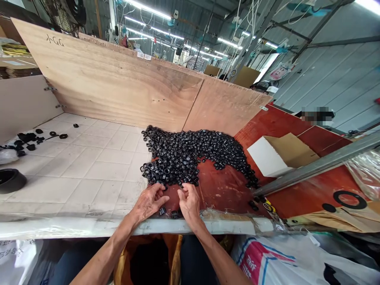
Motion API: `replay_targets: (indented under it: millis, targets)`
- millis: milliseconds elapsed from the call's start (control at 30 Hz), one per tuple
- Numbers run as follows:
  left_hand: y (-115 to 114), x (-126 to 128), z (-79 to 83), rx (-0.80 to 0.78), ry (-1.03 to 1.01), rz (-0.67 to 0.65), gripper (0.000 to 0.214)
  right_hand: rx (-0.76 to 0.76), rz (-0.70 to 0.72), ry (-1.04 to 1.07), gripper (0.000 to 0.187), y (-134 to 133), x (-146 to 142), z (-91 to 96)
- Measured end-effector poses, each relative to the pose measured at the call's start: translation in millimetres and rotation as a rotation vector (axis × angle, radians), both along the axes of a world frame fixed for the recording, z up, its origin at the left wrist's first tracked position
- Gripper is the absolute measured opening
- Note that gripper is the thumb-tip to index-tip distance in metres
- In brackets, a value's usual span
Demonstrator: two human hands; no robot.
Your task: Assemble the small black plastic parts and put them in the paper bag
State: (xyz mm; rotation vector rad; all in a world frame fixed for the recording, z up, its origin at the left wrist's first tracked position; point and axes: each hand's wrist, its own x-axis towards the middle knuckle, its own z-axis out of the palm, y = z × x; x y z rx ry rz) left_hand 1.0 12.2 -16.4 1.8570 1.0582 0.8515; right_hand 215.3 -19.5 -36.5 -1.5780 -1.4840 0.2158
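A big heap of small black ring-shaped parts [190, 154] lies on the worktable, across the seam between white tiled sheet [89, 166] and red board [225, 190]. My left hand [150, 204] rests at the near edge of the heap, fingers curled, fingertips among the nearest rings. My right hand [188, 202] sits just beside it, fingers bent and pinched at the loose rings at the heap's front. What each hand holds is too small to make out. A few stray rings [173, 214] lie by the table's front edge between the hands.
Plywood walls [118, 87] fence the table's back. An open cardboard box [279, 154] and a metal bar [320, 164] lie right. More black parts [29, 138] and a black bowl [10, 180] sit far left. Sacks [267, 257] stand below the front edge.
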Motion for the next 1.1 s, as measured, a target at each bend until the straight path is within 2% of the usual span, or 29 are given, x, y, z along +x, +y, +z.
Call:
replay_targets:
  millis: [100, 200, 300, 400, 467, 500, 567, 667, 800, 900, 967, 1100]
  targets:
    - [9, 6, -9.6, 0.124, 0.046, 0.095, 0.035, -0.009, -0.01, -0.141, 0.033, 13, 7, -9.4]
    - [16, 9, -17.3, 0.231, 0.108, 0.142, 0.032, 0.002, 0.0, -0.194, 0.029, 17, 8, -9.8]
    - [16, 10, -20.6, 0.218, 0.081, 0.177, 0.031, 0.082, 0.044, -0.151, 0.024, 12, 4, -1.3]
    - [13, 8, -19.1, 0.159, 0.059, 0.3, 0.023, 0.111, 0.311, -0.147, 0.024, 11, -5, 9.4]
    - [12, 7, -16.5, 0.18, 0.091, 0.361, 0.02, 0.068, 0.496, -0.178, 0.03, 16, -12, 13.6]
    - [11, 7, -15.1, 0.206, 0.113, 0.372, 0.02, 0.042, 0.541, -0.188, 0.032, 19, -16, 14.4]
    - [11, 8, -13.5, 0.258, 0.153, 0.375, 0.024, 0.005, 0.536, -0.189, 0.025, 26, -20, 13.5]
    - [11, 10, -14.2, 0.315, 0.179, 0.386, 0.02, -0.001, 0.458, -0.174, 0.013, 31, -22, 9.0]
    - [10, 10, -16.2, 0.335, 0.181, 0.342, 0.021, 0.011, 0.445, -0.148, 0.017, 26, -19, 3.9]
    - [11, 10, -14.6, 0.295, 0.211, 0.283, 0.03, 0.003, 0.45, -0.095, 0.016, 19, -17, 2.3]
    - [11, 11, -12.5, 0.266, 0.248, 0.241, 0.028, -0.006, 0.445, -0.058, 0.016, 16, -16, 2.2]
    - [11, 13, -8.5, 0.246, 0.241, 0.213, 0.018, -0.033, 0.435, 0.018, 0.034, 16, -14, 4.0]
